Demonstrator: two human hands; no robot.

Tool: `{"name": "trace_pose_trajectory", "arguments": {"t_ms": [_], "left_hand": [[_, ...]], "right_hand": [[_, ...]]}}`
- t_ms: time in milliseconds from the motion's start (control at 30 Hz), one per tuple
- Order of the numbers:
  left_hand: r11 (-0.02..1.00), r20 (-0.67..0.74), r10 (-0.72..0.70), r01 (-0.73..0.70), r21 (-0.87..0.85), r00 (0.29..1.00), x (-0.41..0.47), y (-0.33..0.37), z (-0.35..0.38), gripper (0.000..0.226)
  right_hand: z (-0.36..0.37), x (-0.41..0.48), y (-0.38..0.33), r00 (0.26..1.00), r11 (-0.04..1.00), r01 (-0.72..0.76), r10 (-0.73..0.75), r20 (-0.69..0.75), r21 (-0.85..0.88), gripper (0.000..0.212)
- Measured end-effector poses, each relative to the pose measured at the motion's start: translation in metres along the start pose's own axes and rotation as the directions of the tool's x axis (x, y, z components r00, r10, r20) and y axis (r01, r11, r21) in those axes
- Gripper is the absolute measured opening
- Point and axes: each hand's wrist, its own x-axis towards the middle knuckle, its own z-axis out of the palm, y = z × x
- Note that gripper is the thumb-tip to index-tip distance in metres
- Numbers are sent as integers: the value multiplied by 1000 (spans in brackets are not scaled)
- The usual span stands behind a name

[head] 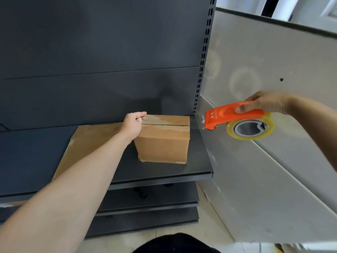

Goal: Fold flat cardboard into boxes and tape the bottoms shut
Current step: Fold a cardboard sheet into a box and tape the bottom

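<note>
A folded brown cardboard box (162,143) stands on the dark shelf (198,167), its closed flaps facing up with clear tape along the seam. My left hand (132,125) rests on the box's top left edge, fingers curled over the taped flap. My right hand (268,104) holds an orange tape dispenser (231,115) with a roll of clear tape (250,127), off to the right of the box and apart from it. A thin strand of tape seems to run from the dispenser toward the box's right end. A flat piece of cardboard (91,143) lies on the shelf left of the box, partly under my arm.
The shelf unit has a dark back panel (102,52) and a slotted upright (202,57) at its right. A pale grey wall (264,161) stands close to the right. Lower shelves (149,201) sit beneath, above a light floor.
</note>
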Motion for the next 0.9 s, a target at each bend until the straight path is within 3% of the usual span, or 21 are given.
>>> {"name": "trace_pose_trajectory", "arguments": {"t_ms": [367,800,900], "left_hand": [[1000,-7,-7,7,2,1000,0,0,1,42],[1000,-36,10,-9,19,999,2,-1,4,41],[975,-62,98,-83,207,993,-2,4,8,50]], "right_hand": [[7,15,5,1000,991,-22,24,15,-134,37],[36,32,5,995,988,-43,56,84,-145,45],[38,35,2,996,987,-35,48,77,-157,45]]}}
